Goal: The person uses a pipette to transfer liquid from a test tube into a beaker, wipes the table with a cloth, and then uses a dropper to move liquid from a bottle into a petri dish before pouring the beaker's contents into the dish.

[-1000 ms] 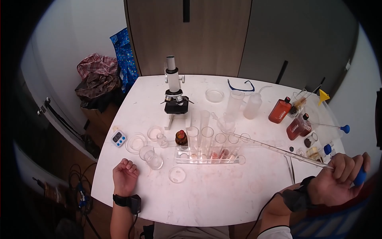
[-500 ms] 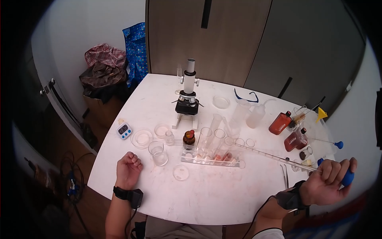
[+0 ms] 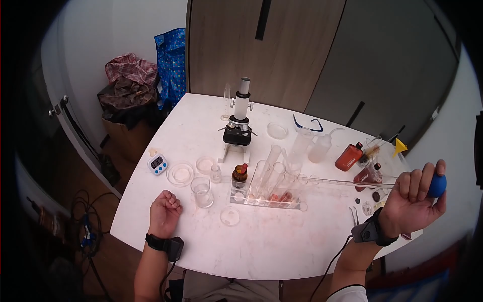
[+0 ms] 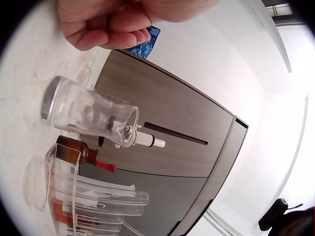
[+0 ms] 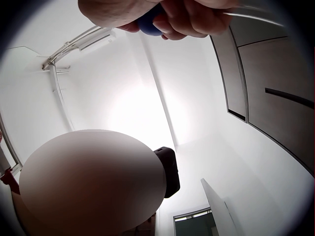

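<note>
The right hand [image 3: 413,197] has lifted its grip, fingers curled on the pipette's [image 3: 347,183] blue bulb [image 3: 436,185], while the curled, empty left hand [image 3: 164,212] rests on the surface [image 3: 261,241]; the long tip above the test-tube rack [image 3: 266,200] could topple tubes.

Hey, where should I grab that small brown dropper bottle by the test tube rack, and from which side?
Grip the brown dropper bottle round its body, probably from its left. It stands upright, the test tube rack crowds its right, and the red-tipped cap looks too narrow to hold firmly.
</note>
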Available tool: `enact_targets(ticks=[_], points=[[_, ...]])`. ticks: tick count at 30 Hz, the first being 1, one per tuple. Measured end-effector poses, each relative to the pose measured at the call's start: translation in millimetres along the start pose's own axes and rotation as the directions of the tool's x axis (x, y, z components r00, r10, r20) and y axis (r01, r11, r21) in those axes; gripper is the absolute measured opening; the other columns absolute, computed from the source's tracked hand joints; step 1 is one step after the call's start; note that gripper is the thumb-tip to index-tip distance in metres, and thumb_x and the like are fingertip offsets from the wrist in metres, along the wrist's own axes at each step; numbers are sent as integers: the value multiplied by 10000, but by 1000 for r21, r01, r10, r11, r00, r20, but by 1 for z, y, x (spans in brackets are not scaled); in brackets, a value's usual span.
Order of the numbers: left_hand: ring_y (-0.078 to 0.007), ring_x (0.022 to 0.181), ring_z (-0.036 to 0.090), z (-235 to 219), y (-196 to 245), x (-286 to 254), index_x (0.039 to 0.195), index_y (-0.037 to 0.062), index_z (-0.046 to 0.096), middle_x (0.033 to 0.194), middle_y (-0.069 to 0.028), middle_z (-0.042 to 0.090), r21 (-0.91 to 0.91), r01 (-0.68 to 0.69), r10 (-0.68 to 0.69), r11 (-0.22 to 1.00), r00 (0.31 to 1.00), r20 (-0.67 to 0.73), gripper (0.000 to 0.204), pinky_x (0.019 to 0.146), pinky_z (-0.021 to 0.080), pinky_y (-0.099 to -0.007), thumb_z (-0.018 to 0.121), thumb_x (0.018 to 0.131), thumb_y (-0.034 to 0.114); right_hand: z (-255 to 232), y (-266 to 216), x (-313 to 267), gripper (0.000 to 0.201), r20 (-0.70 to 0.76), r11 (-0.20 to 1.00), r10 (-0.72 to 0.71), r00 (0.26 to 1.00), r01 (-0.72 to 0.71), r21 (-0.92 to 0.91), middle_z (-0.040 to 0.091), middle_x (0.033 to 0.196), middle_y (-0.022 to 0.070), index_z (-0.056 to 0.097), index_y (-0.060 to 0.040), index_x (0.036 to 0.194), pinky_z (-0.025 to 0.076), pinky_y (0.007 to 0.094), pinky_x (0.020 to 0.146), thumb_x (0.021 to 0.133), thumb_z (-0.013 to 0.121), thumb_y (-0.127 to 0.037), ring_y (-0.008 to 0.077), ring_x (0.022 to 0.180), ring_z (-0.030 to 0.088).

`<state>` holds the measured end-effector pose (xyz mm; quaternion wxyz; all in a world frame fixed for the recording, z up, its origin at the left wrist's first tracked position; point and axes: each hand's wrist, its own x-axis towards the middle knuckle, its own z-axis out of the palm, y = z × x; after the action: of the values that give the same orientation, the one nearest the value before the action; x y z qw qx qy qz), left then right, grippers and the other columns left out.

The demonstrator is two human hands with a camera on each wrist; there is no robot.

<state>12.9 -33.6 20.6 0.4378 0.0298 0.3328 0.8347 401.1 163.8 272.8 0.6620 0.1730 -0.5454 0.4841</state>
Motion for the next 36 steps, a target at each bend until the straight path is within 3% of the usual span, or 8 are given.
enact_targets(ticks=[9,15,22,24,25,27,36], points=[[-112,568,391,-6,1,1,787,115,461,684,11,453,-43,33,-32,999,999,27,153,596,376,-273,404,736,-17,36,55,35,381,18,971,238,971,-237,-39,369,596,-12,480,-35,1071,202,220,397,945,378,-380,55,441,242],[-109,562,387,-9,0,3,796,118,482,674,18,455,-66,52,-49,996,998,47,138,596,375,-277,425,758,-2,37,93,40,391,20,901,433,901,-431,-43,364,580,-15,535,-25,1024,196,227,408,945,353,-361,58,447,240],[-108,564,392,-7,-1,2,797,121,487,674,21,458,-58,49,-47,997,998,43,146,602,382,-279,423,760,-5,36,119,37,335,-31,857,505,863,-505,-98,353,576,-19,536,-42,989,200,230,415,927,375,-329,62,456,225],[-85,551,387,-5,-1,1,828,129,476,676,31,448,-41,51,-49,998,998,36,167,583,375,-256,354,879,25,36,124,35,295,-34,834,546,837,-547,-81,352,572,-20,534,-41,980,202,227,417,916,386,-289,60,458,227],[-85,551,387,-5,-1,2,828,129,476,676,31,448,-38,53,-52,998,998,36,167,583,375,-256,354,879,25,36,126,34,295,-37,833,546,837,-547,-80,352,572,-20,534,-41,980,202,227,417,916,386,-289,60,458,227],[-106,562,397,-6,0,2,799,122,486,673,20,460,-58,53,-51,997,998,36,150,602,385,-278,416,767,-6,34,131,30,276,-47,821,560,827,-562,-103,354,568,-17,535,-42,971,200,226,417,908,391,-270,60,456,229],[-103,560,398,-5,0,2,800,119,485,674,17,466,-66,62,-60,996,998,30,146,599,388,-274,406,797,-4,26,140,23,229,-59,806,579,813,-582,-106,351,570,-21,531,-38,966,195,231,411,899,383,-200,58,456,231]])
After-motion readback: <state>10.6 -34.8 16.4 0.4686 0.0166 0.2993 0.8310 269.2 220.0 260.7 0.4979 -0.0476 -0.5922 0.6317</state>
